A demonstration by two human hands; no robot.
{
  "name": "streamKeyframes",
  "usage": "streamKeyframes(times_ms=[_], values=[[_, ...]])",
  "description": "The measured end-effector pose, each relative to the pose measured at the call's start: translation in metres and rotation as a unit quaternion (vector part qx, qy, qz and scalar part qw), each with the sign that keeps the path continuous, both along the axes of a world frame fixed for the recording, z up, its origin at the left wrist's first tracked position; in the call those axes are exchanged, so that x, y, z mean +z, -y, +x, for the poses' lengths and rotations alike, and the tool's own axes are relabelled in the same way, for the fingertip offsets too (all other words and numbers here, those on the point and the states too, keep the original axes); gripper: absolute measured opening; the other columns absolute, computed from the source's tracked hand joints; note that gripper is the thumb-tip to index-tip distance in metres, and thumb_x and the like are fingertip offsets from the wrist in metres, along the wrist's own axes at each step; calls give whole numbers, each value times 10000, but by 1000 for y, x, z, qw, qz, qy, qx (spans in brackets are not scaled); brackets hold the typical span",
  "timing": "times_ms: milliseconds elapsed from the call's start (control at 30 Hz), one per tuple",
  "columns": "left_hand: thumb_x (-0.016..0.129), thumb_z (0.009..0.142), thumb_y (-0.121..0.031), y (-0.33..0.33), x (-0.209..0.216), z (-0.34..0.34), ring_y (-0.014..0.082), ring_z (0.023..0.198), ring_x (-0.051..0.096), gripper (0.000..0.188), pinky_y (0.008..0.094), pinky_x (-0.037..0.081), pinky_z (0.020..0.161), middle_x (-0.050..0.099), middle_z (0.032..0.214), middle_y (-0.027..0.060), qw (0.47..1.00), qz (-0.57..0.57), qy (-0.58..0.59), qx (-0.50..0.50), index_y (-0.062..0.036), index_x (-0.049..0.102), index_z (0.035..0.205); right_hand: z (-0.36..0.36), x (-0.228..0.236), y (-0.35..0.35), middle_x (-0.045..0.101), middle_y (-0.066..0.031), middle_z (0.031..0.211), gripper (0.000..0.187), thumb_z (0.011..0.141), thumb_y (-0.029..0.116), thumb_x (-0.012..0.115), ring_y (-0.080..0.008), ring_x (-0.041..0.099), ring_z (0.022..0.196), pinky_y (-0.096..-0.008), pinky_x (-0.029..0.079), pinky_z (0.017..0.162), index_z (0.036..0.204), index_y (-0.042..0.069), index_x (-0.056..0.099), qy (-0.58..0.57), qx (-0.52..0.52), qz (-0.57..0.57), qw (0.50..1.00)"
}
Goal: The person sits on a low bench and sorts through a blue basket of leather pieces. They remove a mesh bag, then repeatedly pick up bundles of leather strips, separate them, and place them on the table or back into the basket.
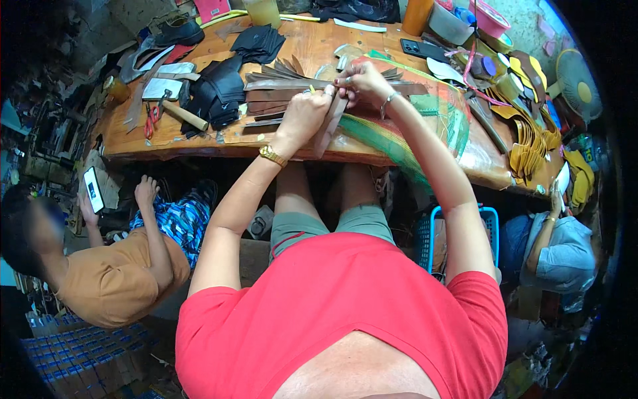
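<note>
"Position of the long, flat, brown leathery strip?"

"Upper middle of the frame, slanting down-left from the right grip toward the front edge of the brown wooden desk."

"And how do the grips stand?"

"Right one pinched together on the strip's upper end. The left grip has bent fingers beside that end; I can't tell whether it's clamped."

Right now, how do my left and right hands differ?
Left hand has a gold watch at its wrist; right hand has a silver-coloured bracelet.
Left hand sits slightly nearer the body; right hand is farther out.
Shared: both are bare and meet at the brown strip.
</note>
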State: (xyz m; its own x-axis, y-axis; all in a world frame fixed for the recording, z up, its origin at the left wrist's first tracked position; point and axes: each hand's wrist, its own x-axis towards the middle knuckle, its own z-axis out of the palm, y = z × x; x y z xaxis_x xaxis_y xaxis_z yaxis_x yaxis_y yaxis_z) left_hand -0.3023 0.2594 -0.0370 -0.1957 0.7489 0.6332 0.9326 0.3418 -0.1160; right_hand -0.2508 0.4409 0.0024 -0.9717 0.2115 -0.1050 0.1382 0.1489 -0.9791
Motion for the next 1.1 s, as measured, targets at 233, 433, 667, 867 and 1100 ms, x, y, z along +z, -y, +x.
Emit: streamKeyframes(times_ms=[233,433,667,867,1100], values=[[627,844,-189,-17,41,-23,314,717,657,226,382,513,661,636,756,215,964,15,250,-91,10,629,951,18,-25,-4,637,-66,658,140,887,80,630,-100,570,440,-229,477,403,946,-42,666,-123,77,36,989],[615,890,-146,-39,41,-32,183,601,654,292,330,500,591,667,717,150,932,100,311,-154,-31,579,1156,18,-37,2,604,-26,624,136,910,119,617,-64,519,416,-203,408,371,898,-4,672,-150,24,-1,988],[708,815,-171,-12,57,-6,198,681,654,694,299,524,629,540,1248,183,925,261,257,-105,-72,365,1411,15,-26,-13,573,12,628,152,942,159,578,-39,474,429,-183,396,384,921,19,634,-100,45,-44,993],[642,849,-29,-3,30,-41,77,790,626,66,252,507,684,686,835,31,866,176,420,-208,-12,684,897,19,-17,-8,569,4,619,155,923,173,610,-37,471,427,-194,403,377,885,24,632,-87,28,-52,994],[661,821,-42,-15,12,-37,139,823,664,150,274,512,723,670,889,74,887,99,393,-219,-11,688,965,22,-19,-12,564,11,624,154,920,177,615,-36,465,428,-185,410,389,862,35,620,-80,41,-67,994]])
